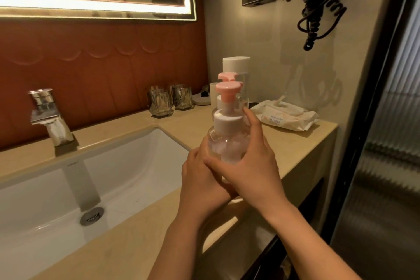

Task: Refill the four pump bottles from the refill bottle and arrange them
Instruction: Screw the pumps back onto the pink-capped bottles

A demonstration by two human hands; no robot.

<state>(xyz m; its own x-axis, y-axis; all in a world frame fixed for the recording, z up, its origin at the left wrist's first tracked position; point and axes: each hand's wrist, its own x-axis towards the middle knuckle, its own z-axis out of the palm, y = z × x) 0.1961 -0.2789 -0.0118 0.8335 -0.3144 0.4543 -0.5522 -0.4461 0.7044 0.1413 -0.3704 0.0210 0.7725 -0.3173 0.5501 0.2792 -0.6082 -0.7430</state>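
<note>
Pump bottle point(223, 145) sits up over the counter point(295, 143) edge: left grip point(200, 179) curled round its base to steady it, right grip point(252, 166) wrapped on the side, probably for unscrewing. Refill bottle point(236, 65) stands behind.

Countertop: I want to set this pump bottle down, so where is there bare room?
Bare counter lies right of the right hand on the pump bottle, between the wipes pack and the front edge. Another strip runs between the sink and that edge. The back is crowded: tumblers, refill bottle, second pump bottle.
</note>
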